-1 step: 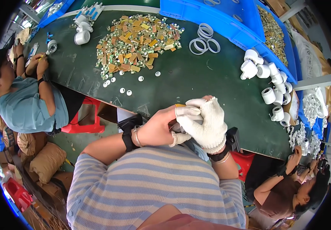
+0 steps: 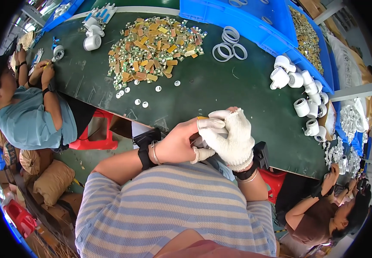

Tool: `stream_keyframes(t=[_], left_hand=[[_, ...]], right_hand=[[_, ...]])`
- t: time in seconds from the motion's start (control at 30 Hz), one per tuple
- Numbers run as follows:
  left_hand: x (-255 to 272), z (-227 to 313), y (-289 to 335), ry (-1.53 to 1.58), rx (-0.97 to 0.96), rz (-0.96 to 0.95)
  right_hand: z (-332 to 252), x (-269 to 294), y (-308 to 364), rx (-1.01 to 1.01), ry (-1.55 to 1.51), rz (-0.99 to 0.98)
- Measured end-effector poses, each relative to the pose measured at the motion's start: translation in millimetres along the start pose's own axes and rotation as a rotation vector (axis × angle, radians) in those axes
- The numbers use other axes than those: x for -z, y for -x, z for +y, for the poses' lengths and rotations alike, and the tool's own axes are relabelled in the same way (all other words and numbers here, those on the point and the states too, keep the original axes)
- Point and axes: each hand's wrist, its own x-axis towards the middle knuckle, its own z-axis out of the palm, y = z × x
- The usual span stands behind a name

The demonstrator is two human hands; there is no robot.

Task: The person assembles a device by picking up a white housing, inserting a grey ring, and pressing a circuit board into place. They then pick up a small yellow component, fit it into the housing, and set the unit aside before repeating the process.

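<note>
At the table's near edge my two hands meet in front of my striped top. My left hand (image 2: 177,139) has white covers on the thumb and some fingers, and its fingers are bent closed around something. My right hand (image 2: 233,139), in a white knitted glove with bare fingertips, presses in from the other side with its fingers curled. Between them shows a bit of a pale greyish piece (image 2: 199,142), mostly hidden by the fingers. A small yellow edge (image 2: 202,118) peeks out by the left fingertips; its kind is not clear.
A heap of small yellow and green circuit boards (image 2: 151,47) lies ahead on the green table (image 2: 220,90), with white discs (image 2: 158,88) nearby. Clear rings (image 2: 224,50) sit beside a blue bin (image 2: 254,32). White round-headed housings (image 2: 308,88) crowd the right. Co-workers sit left (image 2: 33,112) and right (image 2: 319,206).
</note>
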Motion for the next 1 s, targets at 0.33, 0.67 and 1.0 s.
stream_keyframes(t=[0.33, 0.67, 1.0], left_hand=[[113, 13, -6, -1.276, -0.192, 0.401], [167, 3, -19, -1.329, -0.188, 0.407], [53, -1, -31, 0.542, 0.288, 0.314]], right_hand=[[60, 60, 8, -0.844, -0.174, -0.253], [53, 55, 36, -0.274, 0.334, 0.115], [55, 15, 55, -0.200, 0.419, 0.191]])
